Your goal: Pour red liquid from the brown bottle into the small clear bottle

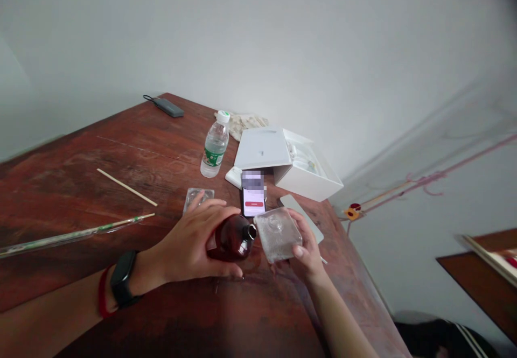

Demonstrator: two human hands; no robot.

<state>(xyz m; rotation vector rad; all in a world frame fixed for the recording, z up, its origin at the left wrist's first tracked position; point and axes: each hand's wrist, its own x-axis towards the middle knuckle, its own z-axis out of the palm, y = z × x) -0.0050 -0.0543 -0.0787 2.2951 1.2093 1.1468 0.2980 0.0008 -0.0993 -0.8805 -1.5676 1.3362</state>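
Observation:
My left hand is wrapped round a dark brown bottle, whose uncapped neck tilts toward the right. In my right hand is a clear, square plastic block or box with a round mark on its upper face; I cannot tell whether it is hollow. The bottle's mouth is close beside the left edge of this clear piece. Just behind my left fingers lies another clear square piece, partly covered by them. A phone with a lit screen lies beyond the bottle.
A water bottle stands behind, near an open white box and its lid. On the left lie a chopstick and a wrapped pair. A grey device sits at the far corner. A flat silver object lies by my right hand.

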